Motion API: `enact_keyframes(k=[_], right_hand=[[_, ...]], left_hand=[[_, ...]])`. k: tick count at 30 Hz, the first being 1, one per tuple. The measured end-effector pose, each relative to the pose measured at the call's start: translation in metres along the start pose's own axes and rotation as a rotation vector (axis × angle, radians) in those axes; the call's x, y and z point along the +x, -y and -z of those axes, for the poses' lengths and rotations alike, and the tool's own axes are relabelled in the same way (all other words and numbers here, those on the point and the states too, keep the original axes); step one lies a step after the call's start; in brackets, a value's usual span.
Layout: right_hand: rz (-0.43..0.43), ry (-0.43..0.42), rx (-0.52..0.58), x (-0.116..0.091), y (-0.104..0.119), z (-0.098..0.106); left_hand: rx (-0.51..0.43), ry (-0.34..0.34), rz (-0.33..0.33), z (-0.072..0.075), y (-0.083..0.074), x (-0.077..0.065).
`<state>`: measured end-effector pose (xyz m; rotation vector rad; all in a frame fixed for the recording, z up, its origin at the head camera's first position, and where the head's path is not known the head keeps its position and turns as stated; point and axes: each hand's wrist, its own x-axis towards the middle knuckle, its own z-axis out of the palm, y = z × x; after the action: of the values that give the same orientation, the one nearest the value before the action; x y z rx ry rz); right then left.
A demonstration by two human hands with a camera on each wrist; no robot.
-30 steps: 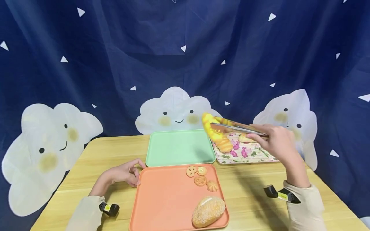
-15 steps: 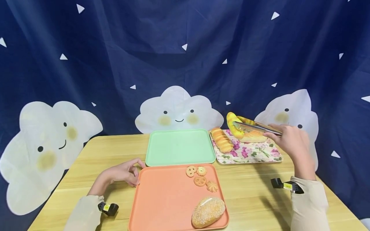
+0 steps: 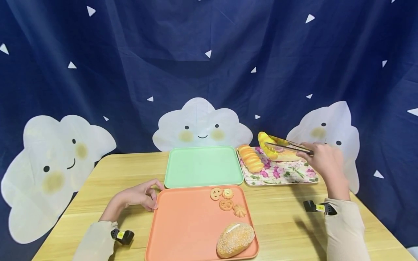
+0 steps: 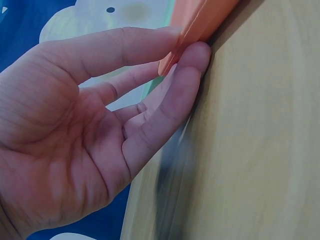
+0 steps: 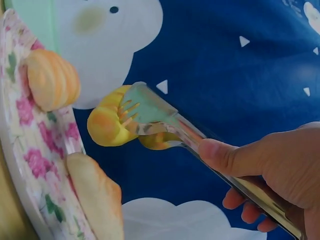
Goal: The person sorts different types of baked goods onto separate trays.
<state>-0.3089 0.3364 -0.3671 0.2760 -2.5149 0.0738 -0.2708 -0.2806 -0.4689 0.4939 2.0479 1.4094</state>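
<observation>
My right hand (image 3: 323,159) grips metal tongs (image 5: 192,140). A curved yellow croissant (image 5: 107,120) is clamped in the tongs' ends. In the head view the croissant hangs over the back of a floral tray (image 3: 294,177), in front of a pale long bread roll (image 5: 97,192). A ridged golden bread roll (image 3: 250,158) lies on that tray's left side. My left hand (image 3: 140,195) pinches the left edge of an orange tray (image 3: 183,221) between thumb and fingers, as the left wrist view (image 4: 187,30) shows.
On the orange tray lie several cookies (image 3: 226,204) and a sesame-topped loaf (image 3: 236,239). A green tray (image 3: 204,166) stands behind it, left of the floral tray. All rest on a wooden table (image 3: 281,217) before a dark blue curtain (image 3: 183,79) with clouds.
My right hand has carried the tongs and croissant rightward, from above the ridged roll to above the pale roll, then slightly lower. My left hand has stayed at the orange tray.
</observation>
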Motion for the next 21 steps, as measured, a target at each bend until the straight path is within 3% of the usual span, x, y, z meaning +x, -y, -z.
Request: enact_keyframes(k=[8, 21], right_hand=[[0.001, 0.015, -0.004, 0.000, -0.001, -0.012], [-0.004, 0.111, -0.024, 0.000, 0.009, -0.021]], left_hand=[[0.000, -0.008, 0.009, 0.000, 0.000, 0.000], [0.006, -0.015, 0.013, -0.001, -0.001, -0.001]])
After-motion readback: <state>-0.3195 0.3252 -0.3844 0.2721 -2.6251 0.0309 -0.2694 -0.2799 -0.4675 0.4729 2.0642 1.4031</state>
